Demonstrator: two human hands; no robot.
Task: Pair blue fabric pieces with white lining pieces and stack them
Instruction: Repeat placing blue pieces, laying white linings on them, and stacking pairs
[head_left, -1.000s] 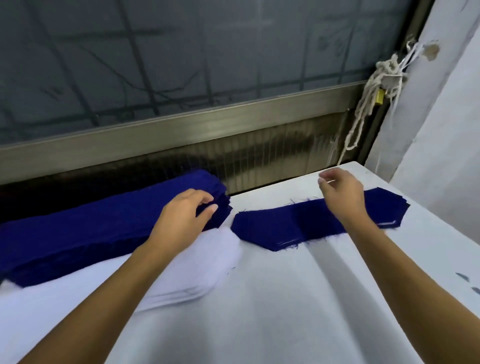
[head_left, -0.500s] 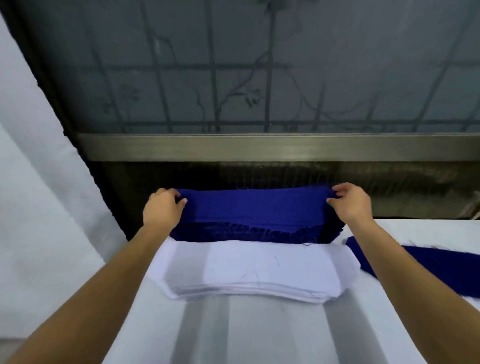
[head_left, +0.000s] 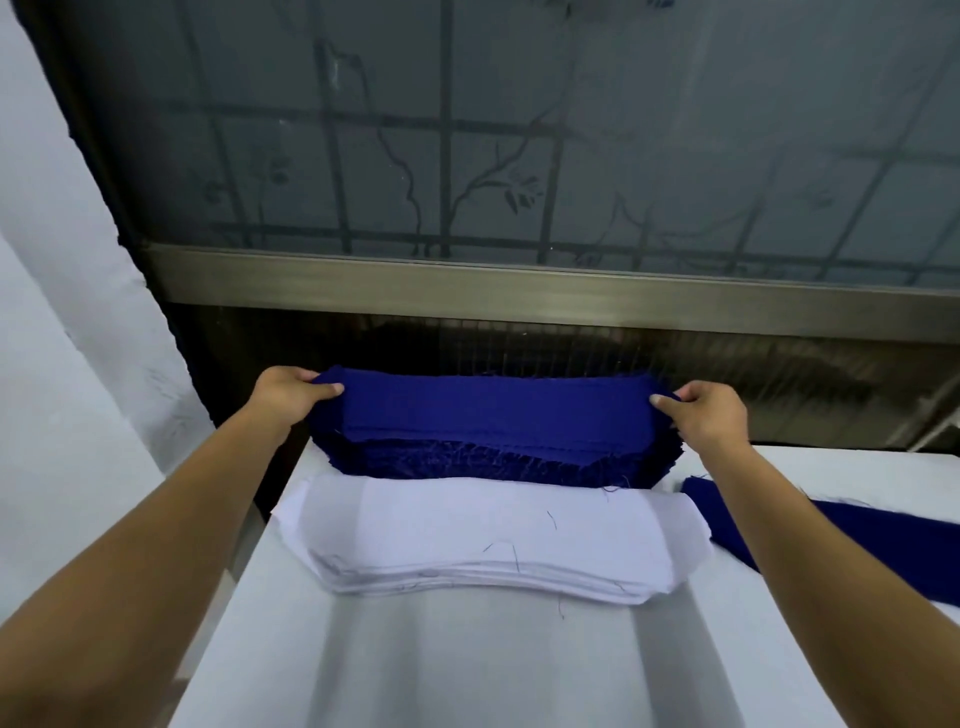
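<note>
A thick stack of blue fabric pieces (head_left: 493, 457) lies at the far edge of the white table (head_left: 467, 665). Its top blue piece (head_left: 493, 410) is raised a little at both ends. My left hand (head_left: 285, 397) pinches the left end and my right hand (head_left: 709, 415) pinches the right end. Directly in front of the blue stack lies a stack of white lining pieces (head_left: 493, 540), untouched. A second, paired blue pile (head_left: 852, 535) lies to the right, partly hidden by my right forearm.
Behind the table runs a metal window frame (head_left: 519, 291) with frosted glass and bars. A white wall (head_left: 62, 364) stands to the left, with a dark gap between it and the table's left edge.
The view has swung left from the right-hand pile to the source stacks. My right hand left that pile, and both hands now pinch the ends of the top blue piece, lifting it slightly.
</note>
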